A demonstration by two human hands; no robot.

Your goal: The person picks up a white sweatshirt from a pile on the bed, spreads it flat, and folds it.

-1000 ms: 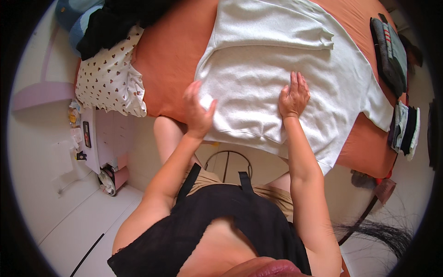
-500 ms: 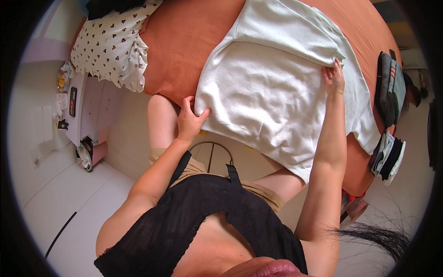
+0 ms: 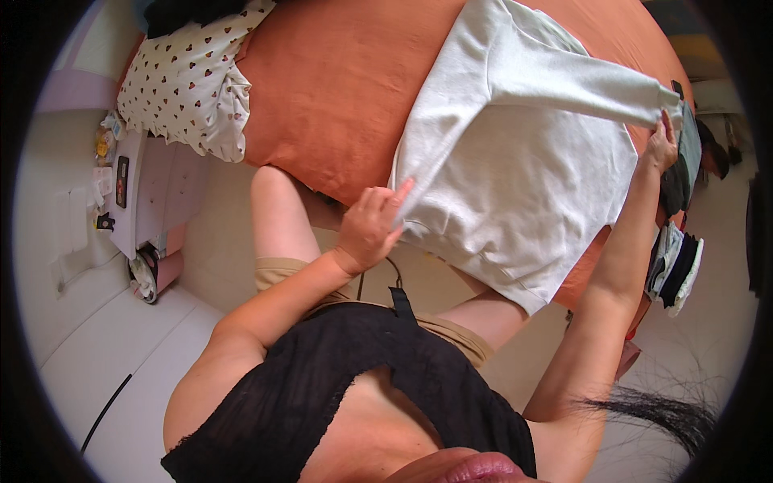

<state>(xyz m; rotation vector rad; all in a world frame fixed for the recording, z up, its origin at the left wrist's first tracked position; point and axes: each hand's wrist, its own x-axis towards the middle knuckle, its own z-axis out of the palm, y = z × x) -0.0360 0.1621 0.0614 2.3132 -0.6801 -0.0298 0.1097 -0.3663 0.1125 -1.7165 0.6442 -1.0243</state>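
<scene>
A white sweatshirt [image 3: 547,161] lies spread on an orange-covered bed, its bottom hem hanging over the near edge above my lap. One of its sleeves is drawn across the body toward the right, and its left side is turned inward along a slanting fold. At the lower left corner, my left hand [image 3: 370,228] is closed on the folded edge, index finger lying along the cloth. Out to the right, my right hand [image 3: 662,146] grips the cuff at the end of the sleeve.
The orange bed sheet [image 3: 338,88] surrounds the sweatshirt. A heart-patterned pillow [image 3: 185,88] lies at the far left, with dark cloth [image 3: 189,12] beyond. Folded clothes [image 3: 675,270] are stacked along the right edge. A pale cabinet [image 3: 157,185] with small items stands left.
My right hand has moved right and outward, drawing the sleeve across the sweatshirt. My left hand has shifted right, bringing the left side of the garment inward.
</scene>
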